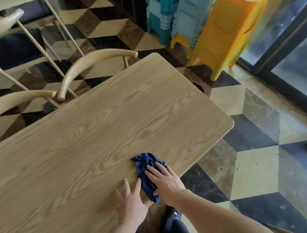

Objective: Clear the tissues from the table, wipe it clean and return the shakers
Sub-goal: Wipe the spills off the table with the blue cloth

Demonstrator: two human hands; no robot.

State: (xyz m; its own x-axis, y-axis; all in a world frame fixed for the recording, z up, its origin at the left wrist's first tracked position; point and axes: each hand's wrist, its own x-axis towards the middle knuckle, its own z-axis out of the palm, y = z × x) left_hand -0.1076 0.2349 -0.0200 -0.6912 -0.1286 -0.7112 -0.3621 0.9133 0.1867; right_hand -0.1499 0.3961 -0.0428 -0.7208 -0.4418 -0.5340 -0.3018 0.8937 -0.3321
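Table (95,120) bare of tissues and shakers in view, blue cloth (146,168) bunched near its right edge under right hand (164,183), fingers straight and pressing flat to wipe; left hand (132,199) spread on wood beside it, likely bracing.

A small eatery or café dining room, seen from beside one of its tables.

A long wood-grain table (98,120) fills the view, with curved-back wooden chairs (94,60) tucked along its far side and another pale table (5,4) and more chairs just behind. Underfoot runs a glossy cube-pattern tile floor (252,164) in black, cream and brown. By the wall stand tall stacks of plastic stools (230,29), orange and teal, spare seating for customers. On the right, a dark-framed glass door (289,48) lets in daylight. A person bends over the table, wiping it with a blue cloth (145,171).
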